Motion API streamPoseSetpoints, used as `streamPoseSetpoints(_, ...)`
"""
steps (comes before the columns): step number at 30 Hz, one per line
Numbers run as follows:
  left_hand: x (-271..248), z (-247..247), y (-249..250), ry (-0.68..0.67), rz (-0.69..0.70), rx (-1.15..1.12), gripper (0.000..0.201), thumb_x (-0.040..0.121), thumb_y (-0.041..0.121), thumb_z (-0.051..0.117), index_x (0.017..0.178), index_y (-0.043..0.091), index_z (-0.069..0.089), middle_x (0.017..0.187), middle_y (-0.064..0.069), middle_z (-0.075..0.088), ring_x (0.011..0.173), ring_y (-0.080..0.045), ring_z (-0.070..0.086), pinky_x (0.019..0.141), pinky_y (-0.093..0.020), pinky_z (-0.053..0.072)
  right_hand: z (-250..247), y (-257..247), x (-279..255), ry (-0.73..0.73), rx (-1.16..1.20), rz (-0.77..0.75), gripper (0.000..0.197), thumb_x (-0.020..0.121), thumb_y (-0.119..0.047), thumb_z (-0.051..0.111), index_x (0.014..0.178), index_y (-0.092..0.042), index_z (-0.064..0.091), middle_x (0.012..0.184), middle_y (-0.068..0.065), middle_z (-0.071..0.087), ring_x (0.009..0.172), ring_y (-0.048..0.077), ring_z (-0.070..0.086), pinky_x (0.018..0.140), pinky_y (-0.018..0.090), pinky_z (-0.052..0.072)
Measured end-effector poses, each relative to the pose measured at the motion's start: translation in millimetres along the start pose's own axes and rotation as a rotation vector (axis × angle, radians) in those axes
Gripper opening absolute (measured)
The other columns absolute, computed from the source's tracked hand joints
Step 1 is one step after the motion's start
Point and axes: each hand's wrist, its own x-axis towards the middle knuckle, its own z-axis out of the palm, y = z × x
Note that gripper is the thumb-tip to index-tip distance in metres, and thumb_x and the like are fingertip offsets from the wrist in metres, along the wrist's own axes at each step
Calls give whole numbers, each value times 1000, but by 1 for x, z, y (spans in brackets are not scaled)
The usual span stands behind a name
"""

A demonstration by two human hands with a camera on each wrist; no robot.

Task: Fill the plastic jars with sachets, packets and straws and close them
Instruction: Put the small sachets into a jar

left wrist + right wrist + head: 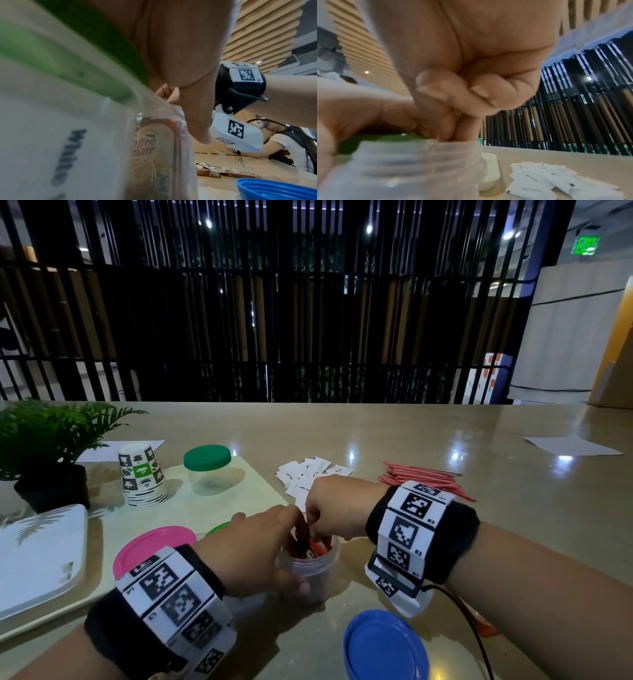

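Note:
A clear open plastic jar (315, 571) stands near the table's front edge with red-brown packets (303, 537) upright in it. My left hand (260, 546) grips the jar, thumb on its near wall and fingers over its mouth. My right hand (334, 510) reaches down from the far side and its fingertips pinch the packets inside the mouth. The left wrist view shows a Coffee-mate packet (147, 146) through the jar wall. In the right wrist view two fingers (465, 129) dip into the jar rim (423, 151). White sachets (308, 472) and red straws (424, 477) lie behind.
A blue lid (385, 645) lies in front, a pink lid (150, 546) to the left, and a light-green-lidded jar (65, 121) of white sachets stands beside my left hand. The pale tray (260, 491) holds a closed green-lidded jar (207, 470) and stacked paper cups (142, 477). A potted plant (44, 446) stands far left.

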Motion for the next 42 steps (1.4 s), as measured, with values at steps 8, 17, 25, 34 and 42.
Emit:
streamPoseSetpoints(8,1,2,-2,-2,14,0,77,77,58,70,137,35,27,141,10,43,122,-14,46,106,-37,37,5,3,5,214,-96,27,12,78,-24,69,73,-14,67,72,2,64,66,18,58,49,24,38)
streamPoseSetpoints(17,3,1,0,-11,20,58,72,79,60,66,139,33,36,138,13,42,120,-11,45,104,-31,38,6,4,6,211,-67,0,10,82,-21,69,85,-12,72,86,2,69,81,18,65,60,25,46)
streamPoseSetpoints(25,6,4,-6,-1,-7,8,84,74,61,70,141,32,30,143,11,41,127,-13,44,109,-37,35,18,-3,11,168,-203,12,25,86,-12,59,62,-16,51,63,1,50,52,14,44,46,23,29)
streamPoseSetpoints(34,7,2,-4,-32,39,75,74,80,60,65,143,36,34,142,12,39,124,-13,45,105,-34,39,5,5,-2,96,-109,-44,12,82,-20,69,93,-17,73,89,-1,69,81,16,62,53,21,37)
streamPoseSetpoints(42,10,3,-2,-38,33,115,67,81,60,63,140,37,40,139,12,38,120,-15,46,104,-35,37,12,5,-5,91,-137,-51,10,85,-15,61,88,-15,70,88,4,67,75,19,57,54,22,37)
